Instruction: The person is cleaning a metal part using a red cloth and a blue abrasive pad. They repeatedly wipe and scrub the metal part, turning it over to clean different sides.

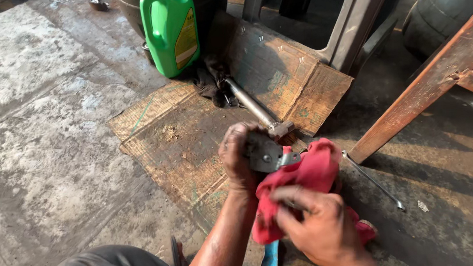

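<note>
Metal part (264,154) gripped in left hand (239,161), above right hand (316,222).

The stained concrete floor (38,109) carries a flattened cardboard sheet (191,131), a green jug (171,28) at far centre, and a slim wrench (374,181) at right.

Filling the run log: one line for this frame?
left hand: grips grey metal part | right hand: holds red rag against part | floor: metal shaft, wrench, green jug
</note>
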